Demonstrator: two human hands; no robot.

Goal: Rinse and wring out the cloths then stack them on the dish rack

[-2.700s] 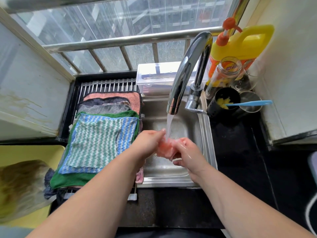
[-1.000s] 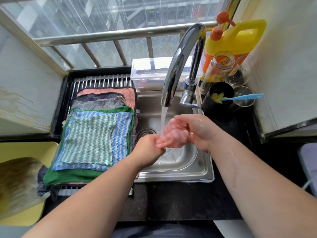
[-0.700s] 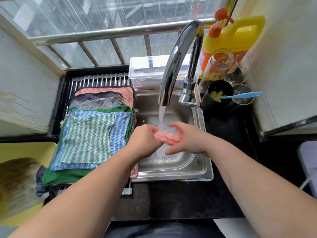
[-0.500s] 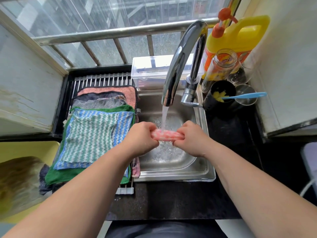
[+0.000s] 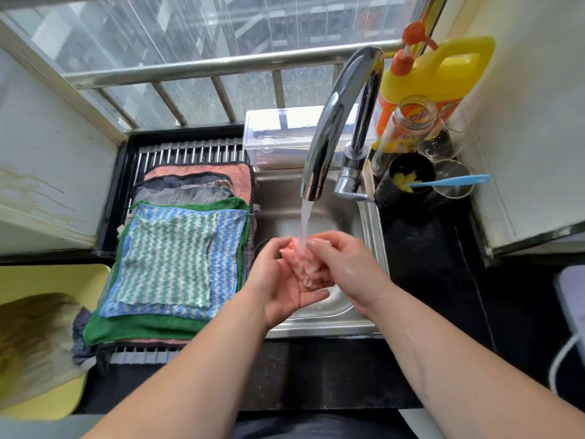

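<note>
A small pink cloth (image 5: 304,265) is bunched up under the water running from the chrome faucet (image 5: 332,122), above the steel sink (image 5: 316,324). My left hand (image 5: 278,283) cups it from below, palm up, fingers curled up around its left side. My right hand (image 5: 346,264) grips it from the right and above. Left of the sink, a stack of several flat cloths lies on the dish rack (image 5: 190,152), with a blue, green and white striped cloth (image 5: 171,258) on top.
A clear plastic box (image 5: 278,134) stands behind the sink. To the right of the faucet are a yellow detergent jug (image 5: 443,71), a glass jar (image 5: 406,128), a black cup (image 5: 408,185) with a blue utensil and some glasses. A yellow tray (image 5: 47,280) lies at far left.
Half a second ago both hands twisted the cloth as a tight roll held level. Now the left hand has turned palm up and the cloth sits bunched between both hands under the stream.
</note>
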